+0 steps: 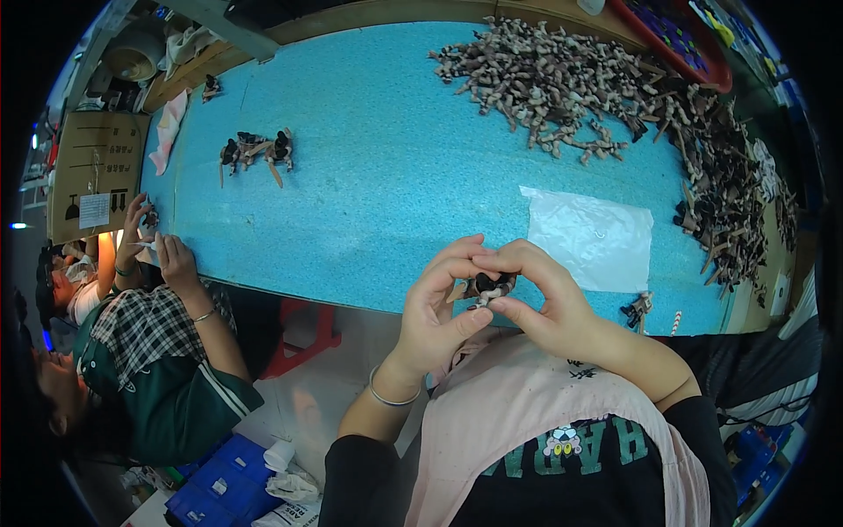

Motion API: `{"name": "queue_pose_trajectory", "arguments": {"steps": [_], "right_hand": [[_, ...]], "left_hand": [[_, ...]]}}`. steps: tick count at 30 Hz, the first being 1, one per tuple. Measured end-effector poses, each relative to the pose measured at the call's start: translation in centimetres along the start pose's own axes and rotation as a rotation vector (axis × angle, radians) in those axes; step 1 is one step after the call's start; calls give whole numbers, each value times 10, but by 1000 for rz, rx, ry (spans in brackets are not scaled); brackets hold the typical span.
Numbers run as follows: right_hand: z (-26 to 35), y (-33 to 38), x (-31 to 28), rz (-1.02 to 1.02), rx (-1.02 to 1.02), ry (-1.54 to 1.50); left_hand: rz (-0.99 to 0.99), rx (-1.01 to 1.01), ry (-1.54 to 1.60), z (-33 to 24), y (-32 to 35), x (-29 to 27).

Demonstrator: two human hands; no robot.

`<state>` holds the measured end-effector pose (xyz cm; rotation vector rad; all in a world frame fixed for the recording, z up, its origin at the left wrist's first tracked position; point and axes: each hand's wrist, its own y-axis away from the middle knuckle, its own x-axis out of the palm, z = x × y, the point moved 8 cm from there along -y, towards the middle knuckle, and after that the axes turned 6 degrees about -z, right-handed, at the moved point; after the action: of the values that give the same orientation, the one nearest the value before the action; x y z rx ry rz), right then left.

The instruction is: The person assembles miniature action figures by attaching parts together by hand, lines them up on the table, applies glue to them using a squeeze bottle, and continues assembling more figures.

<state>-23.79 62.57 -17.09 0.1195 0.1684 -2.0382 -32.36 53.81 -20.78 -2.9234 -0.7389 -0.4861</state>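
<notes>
A small dark-and-pale plastic figure [490,288] is pinched between my two hands over the near edge of the blue table. My left hand [439,303] grips it from the left, thumb and fingers bent round it. On the other side my right hand [549,294] has its thumb and forefinger closed on the same figure. The fingers partly cover it, so its finer details cannot be made out. Another small figure [638,307] lies by the table edge, beside my right forearm. Beyond my right hand lies a flat white plastic bag [590,239].
A large heap of small figure parts [544,83] spreads over the far right, down the right side. A red basket [716,70] stands behind it. Several figures [255,151] lie at the far left. At left, a co-worker's hands [167,250] work near a cardboard box [97,171].
</notes>
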Motion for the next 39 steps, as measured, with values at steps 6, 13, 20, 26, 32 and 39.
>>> {"name": "queue_pose_trajectory", "arguments": {"steps": [6, 13, 20, 26, 32, 39], "right_hand": [[-2, -12, 6, -21, -31, 38], [16, -21, 11, 11, -50, 123], [151, 22, 25, 688, -451, -240], [189, 41, 16, 570, -677, -601], [187, 58, -11, 291, -784, -648], [193, 79, -15, 574, -915, -612]], "left_hand": [[-40, 32, 33, -1, -4, -10], [-97, 118, -33, -9, 0, -21], [-690, 418, -654, -71, -10, -136], [-1142, 480, -996, -78, -20, -246], [-962, 254, -1477, -52, -65, -221], [-1079, 269, -1312, -51, -45, -230]]}}
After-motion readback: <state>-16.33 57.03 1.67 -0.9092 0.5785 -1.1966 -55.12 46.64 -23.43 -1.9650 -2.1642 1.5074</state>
